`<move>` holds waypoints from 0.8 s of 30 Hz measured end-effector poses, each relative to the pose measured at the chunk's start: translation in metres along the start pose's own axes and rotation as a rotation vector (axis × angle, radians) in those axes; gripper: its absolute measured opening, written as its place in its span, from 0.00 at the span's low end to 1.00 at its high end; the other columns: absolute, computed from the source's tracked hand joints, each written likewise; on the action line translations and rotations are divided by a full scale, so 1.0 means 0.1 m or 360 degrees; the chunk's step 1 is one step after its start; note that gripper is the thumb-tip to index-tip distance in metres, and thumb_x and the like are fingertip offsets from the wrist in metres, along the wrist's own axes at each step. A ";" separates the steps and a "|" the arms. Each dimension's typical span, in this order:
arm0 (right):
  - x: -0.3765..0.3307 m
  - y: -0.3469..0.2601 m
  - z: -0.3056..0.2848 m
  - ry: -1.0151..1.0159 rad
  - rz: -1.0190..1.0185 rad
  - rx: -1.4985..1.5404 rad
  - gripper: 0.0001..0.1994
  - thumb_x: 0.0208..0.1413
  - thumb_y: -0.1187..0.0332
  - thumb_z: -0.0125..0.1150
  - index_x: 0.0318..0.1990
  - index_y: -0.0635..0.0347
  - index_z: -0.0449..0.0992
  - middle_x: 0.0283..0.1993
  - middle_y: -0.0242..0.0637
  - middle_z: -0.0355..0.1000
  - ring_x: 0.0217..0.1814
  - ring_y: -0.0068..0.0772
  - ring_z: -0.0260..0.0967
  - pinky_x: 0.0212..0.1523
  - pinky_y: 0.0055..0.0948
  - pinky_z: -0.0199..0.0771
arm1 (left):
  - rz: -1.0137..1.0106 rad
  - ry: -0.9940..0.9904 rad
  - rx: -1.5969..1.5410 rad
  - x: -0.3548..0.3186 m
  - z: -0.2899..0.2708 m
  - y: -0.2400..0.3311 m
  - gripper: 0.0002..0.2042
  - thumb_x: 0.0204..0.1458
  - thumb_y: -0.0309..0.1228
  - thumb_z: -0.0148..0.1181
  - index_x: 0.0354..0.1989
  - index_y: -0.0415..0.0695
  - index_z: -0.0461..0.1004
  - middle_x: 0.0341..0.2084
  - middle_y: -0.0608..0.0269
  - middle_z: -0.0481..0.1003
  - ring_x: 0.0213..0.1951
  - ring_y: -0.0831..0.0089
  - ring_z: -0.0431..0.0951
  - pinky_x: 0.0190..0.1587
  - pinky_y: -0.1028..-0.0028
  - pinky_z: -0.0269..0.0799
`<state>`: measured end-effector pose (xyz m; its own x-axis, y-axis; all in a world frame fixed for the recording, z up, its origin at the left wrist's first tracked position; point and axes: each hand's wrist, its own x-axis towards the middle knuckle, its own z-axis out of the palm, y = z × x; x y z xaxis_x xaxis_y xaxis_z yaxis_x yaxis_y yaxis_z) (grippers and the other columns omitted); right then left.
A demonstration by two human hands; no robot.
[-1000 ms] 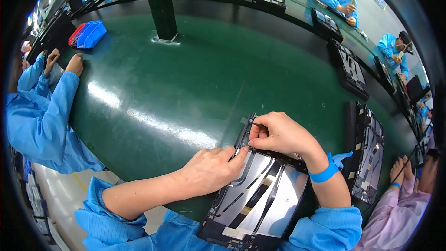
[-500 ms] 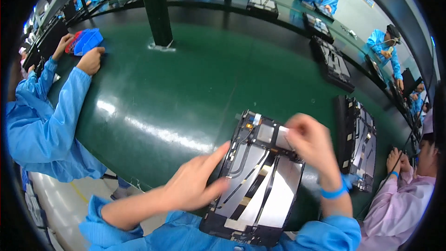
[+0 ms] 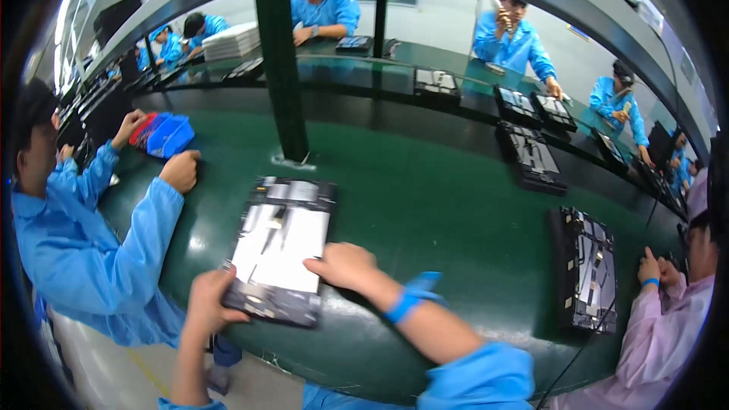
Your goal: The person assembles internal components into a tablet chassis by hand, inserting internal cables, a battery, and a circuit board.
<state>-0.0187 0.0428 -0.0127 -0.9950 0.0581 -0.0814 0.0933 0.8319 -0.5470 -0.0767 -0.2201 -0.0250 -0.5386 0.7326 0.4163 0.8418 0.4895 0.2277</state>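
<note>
An opened flat device panel (image 3: 282,247), dark-framed with silvery inner plates and black strips, lies on the green work surface (image 3: 440,205) in front of me. My left hand (image 3: 209,300) grips its near left corner. My right hand (image 3: 343,264), with a blue wrist strap, rests on the panel's right edge, fingers curled over it. Both sleeves are blue.
A person in blue sits at my left, hands by a blue and red tray (image 3: 163,134). A person in pink at right works on another open panel (image 3: 586,269). A dark post (image 3: 279,61) stands behind my panel. More panels (image 3: 530,156) lie farther back.
The view swung right and up, so the panel now sits at centre left. My right hand moved from the panel's top edge to its right edge. My left hand shifted to the near left corner.
</note>
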 end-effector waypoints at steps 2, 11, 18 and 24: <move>0.27 -0.18 0.08 0.0155 0.0128 0.0137 0.25 0.44 0.46 0.42 0.25 0.64 0.73 0.27 0.48 0.69 0.31 0.46 0.68 0.28 0.40 0.67 | -0.0295 -0.0005 -0.0122 0.16 0.03 -0.30 0.40 0.12 0.45 0.64 0.41 0.37 0.64 0.34 0.48 0.68 0.37 0.53 0.66 0.41 0.66 0.61; -0.95 0.79 -1.21 0.0248 -0.0081 0.0273 0.20 0.39 0.51 0.55 0.23 0.63 0.71 0.22 0.39 0.69 0.26 0.32 0.66 0.27 0.27 0.65 | -0.0035 0.0110 -0.0254 0.34 -0.01 0.73 0.46 0.23 0.63 0.52 0.46 0.34 0.57 0.41 0.48 0.60 0.44 0.55 0.60 0.47 0.66 0.54; -3.08 2.03 -1.94 0.1377 0.1324 -0.0556 0.24 0.39 0.49 0.53 0.33 0.63 0.69 0.34 0.48 0.68 0.37 0.45 0.66 0.36 0.36 0.65 | 0.0518 -0.1217 -0.1592 1.33 1.07 2.91 0.27 0.43 0.42 0.53 0.48 0.37 0.56 0.37 0.50 0.66 0.35 0.65 0.70 0.36 0.71 0.67; -3.76 2.69 -1.57 0.0860 0.1606 -0.0050 0.28 0.40 0.46 0.49 0.26 0.71 0.70 0.27 0.57 0.67 0.36 0.51 0.65 0.36 0.36 0.64 | -0.0137 -0.1443 -0.1724 1.68 1.82 4.12 0.27 0.45 0.44 0.49 0.45 0.32 0.55 0.33 0.52 0.67 0.28 0.72 0.70 0.26 0.76 0.68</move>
<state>0.3745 0.3317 0.0016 -0.3529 0.9305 -0.0985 0.8647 0.2841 -0.4141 0.1726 0.1906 -0.0210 -0.0767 0.9676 -0.2404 0.1938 0.2510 0.9484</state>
